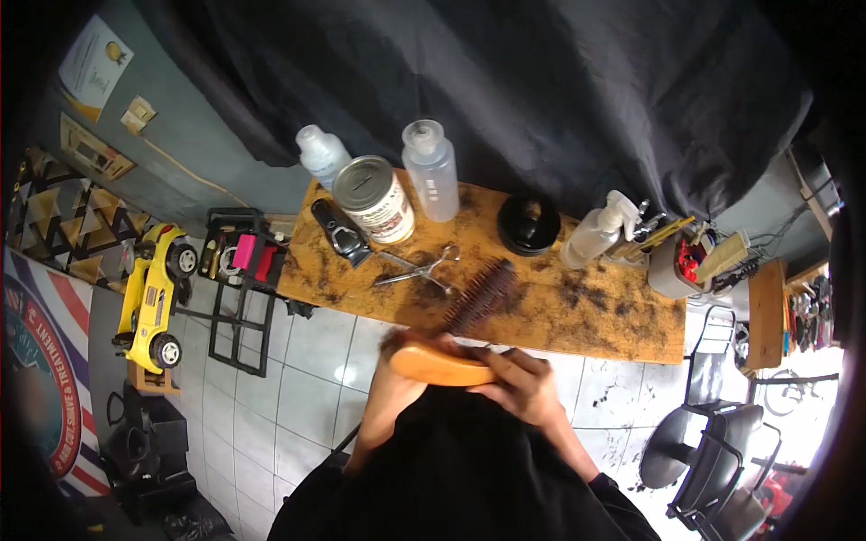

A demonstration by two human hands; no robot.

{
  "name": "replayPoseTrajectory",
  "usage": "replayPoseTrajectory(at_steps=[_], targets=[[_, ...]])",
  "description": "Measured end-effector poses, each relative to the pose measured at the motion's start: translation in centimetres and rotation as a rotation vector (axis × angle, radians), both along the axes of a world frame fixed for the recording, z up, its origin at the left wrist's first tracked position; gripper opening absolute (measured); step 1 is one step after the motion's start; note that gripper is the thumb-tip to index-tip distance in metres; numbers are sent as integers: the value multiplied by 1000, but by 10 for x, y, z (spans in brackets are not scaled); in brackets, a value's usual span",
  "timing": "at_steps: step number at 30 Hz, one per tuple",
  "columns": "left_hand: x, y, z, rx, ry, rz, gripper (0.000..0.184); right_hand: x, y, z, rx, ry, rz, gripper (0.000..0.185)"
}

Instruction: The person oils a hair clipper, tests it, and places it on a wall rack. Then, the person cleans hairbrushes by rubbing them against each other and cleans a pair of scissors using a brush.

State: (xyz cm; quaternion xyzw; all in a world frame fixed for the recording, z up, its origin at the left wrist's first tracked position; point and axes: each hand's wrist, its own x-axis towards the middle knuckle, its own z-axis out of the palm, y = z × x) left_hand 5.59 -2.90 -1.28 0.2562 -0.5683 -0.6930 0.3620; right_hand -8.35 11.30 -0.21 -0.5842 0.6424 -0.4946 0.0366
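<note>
One curved wooden piece, near table's front edge; left hand curled round one end, right hand pinching other; just beyond, round bristled brush on hair-strewn wood, then scissors, clipper, labelled can

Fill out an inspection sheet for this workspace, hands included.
Surface: brown wooden table, strewn with dark, hair-like debris
Job's things: curved orange-brown piece, held up; dark, bristled round brush close by
Clutter: silver metal scissors, black clipper, cream cylindrical tin
Hands: left hand and right hand grip the curved piece
Cables: thin beige cable along grey wall
Surroundings: yellow plastic toy car, white tiled floor
</note>
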Motion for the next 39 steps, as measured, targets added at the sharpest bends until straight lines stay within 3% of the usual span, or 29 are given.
replayPoseTrajectory(at_steps=[2,4,6,9,11,12,14,15,18,20,23,25,27,30,32,34,36,37,39], targets=[[18,-5,15,-110,-213,-124,8,-5,-2,1,8,-31,-15,48],[7,-4,40,-75,-257,-73,12,-19,0,0,137,-97,-275,49],[8,-6,41,-99,-294,-100,14,-28,1,4,77,-10,-423,53],[8,-3,34,-111,-327,-111,13,-31,-3,-1,-37,-100,-552,52],[7,-1,32,-182,-405,-108,13,-29,-4,-1,-33,-334,-587,54],[5,1,31,-143,-418,-102,12,-25,-3,-2,-34,-339,-586,54],[6,5,27,-59,-448,-93,14,-9,3,-7,15,-153,-239,53],[9,3,20,-96,-401,-154,18,1,5,-7,34,-202,-128,48],[13,3,25,-149,-430,-240,21,5,-3,-13,-9,-117,-130,46],[9,8,34,-113,-427,-151,21,-11,-4,-11,90,-113,-323,50],[13,7,36,-152,-504,-250,23,-41,-8,-6,-22,-119,-534,50],[12,12,33,90,-348,-219,23,-46,-5,2,-32,-125,-582,49],[10,12,32,94,-339,-175,22,-38,0,15,91,-262,-521,47],[12,10,26,116,-293,-104,19,-18,8,10,178,-345,-134,45],[25,6,3,-64,-318,-139,19,-7,0,8,130,-202,67,47],[23,8,21,-33,-286,-175,18,-5,-5,-1,152,-190,70,49],[16,12,50,280,-300,-130,14,-20,-11,-6,156,-252,-177,47],[17,13,52,247,-321,-128,12,-30,-18,-3,124,-143,-285,46],[23,11,50,203,-348,-145,10,-43,-28,4,105,-200,-391,46]])
